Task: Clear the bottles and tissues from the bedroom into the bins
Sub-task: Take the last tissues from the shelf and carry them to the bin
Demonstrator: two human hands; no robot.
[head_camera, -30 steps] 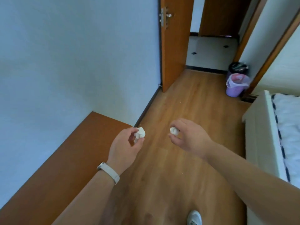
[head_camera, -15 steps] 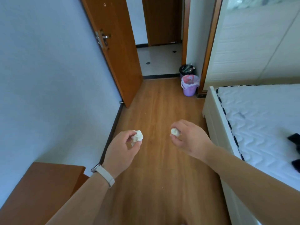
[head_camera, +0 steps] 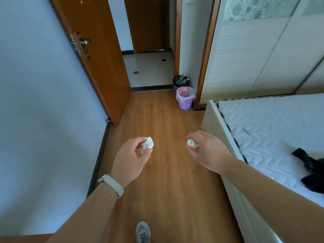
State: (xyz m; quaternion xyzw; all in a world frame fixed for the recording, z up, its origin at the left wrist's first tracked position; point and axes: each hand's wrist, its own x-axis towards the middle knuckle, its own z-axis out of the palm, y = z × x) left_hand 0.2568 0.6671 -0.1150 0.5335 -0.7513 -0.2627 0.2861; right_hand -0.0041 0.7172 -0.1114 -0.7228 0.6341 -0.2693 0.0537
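Over the wooden floor (head_camera: 171,186), left hand (head_camera: 130,160) fingers pinch one tissue wad (head_camera: 148,145), right hand (head_camera: 208,151) fingers a smaller wad (head_camera: 191,143).

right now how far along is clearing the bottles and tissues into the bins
Done: the black bin by the doorway already holds clutter that may be bottles; it is too small to be sure. In hand: the left hand pinches a crumpled tissue, and the right hand pinches a second tissue, both over the wooden floor. Left: carry both to the bins, the purple bin standing nearest, and drop them in.
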